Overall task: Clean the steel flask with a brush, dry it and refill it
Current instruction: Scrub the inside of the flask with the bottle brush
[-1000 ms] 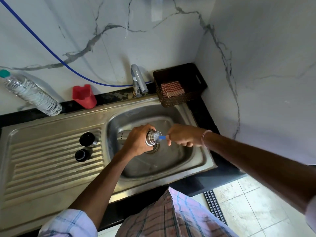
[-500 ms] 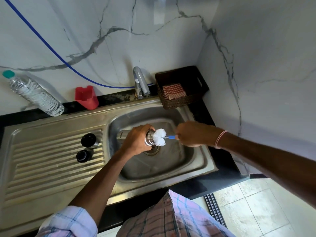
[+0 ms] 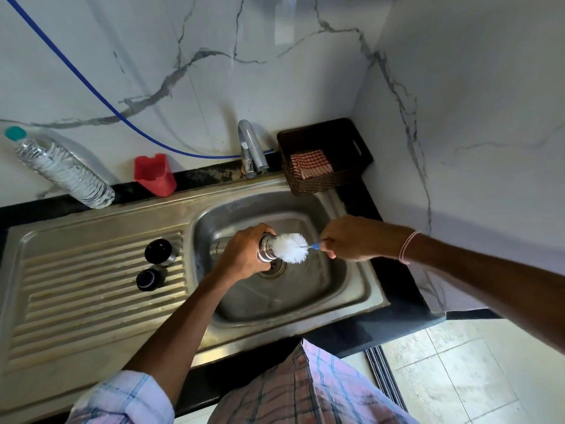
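Steel flask (image 3: 265, 250) lies sideways over the sink (image 3: 305, 304) basin, left hand (image 3: 244, 255) wrapped round its body near the mouth, right hand (image 3: 351, 240) gripping the brush (image 3: 289, 247) handle; probably rigid and wet-slippery, so a full-palm body grip suits.

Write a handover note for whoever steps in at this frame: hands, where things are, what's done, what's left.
Left grip holds the steel flask sideways over the sink basin, mouth toward the right.
Right grip holds the bottle brush by its blue handle; its white head is at the flask's mouth, mostly outside.
Larger black cap and smaller black cap stand on the drainboard.
Done: caps off.
Left: finish brushing, dry (checked cloth lies in the basket), refill.
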`<move>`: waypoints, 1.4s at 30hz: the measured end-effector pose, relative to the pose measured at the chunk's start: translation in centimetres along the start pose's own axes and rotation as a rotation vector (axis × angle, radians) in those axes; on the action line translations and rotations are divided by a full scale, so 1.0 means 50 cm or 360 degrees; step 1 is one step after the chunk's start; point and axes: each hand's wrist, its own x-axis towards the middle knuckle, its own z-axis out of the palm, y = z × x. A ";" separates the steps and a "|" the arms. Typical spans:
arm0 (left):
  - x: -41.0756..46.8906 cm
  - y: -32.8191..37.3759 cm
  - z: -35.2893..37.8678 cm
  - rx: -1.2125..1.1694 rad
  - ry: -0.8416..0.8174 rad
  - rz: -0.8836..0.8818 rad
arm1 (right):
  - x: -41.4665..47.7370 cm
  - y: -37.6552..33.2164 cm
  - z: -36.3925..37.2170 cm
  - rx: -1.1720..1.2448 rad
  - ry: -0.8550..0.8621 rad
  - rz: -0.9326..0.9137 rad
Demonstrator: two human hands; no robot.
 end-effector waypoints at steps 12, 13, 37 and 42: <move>-0.006 -0.002 0.002 -0.0034 0.0034 -0.0045 | -0.023 -0.044 0.057 -0.0091 0.0245 0.0041; -0.007 0.008 0.006 -0.0045 0.0036 -0.0032 | -0.004 -0.046 0.046 0.0221 0.0064 0.0135; 0.004 0.022 -0.003 0.0010 0.0011 -0.0040 | 0.009 -0.088 0.112 -0.0977 0.0750 0.0004; -0.008 0.029 0.012 0.0098 0.0020 0.0068 | 0.034 -0.050 0.056 -0.0181 0.0022 0.0070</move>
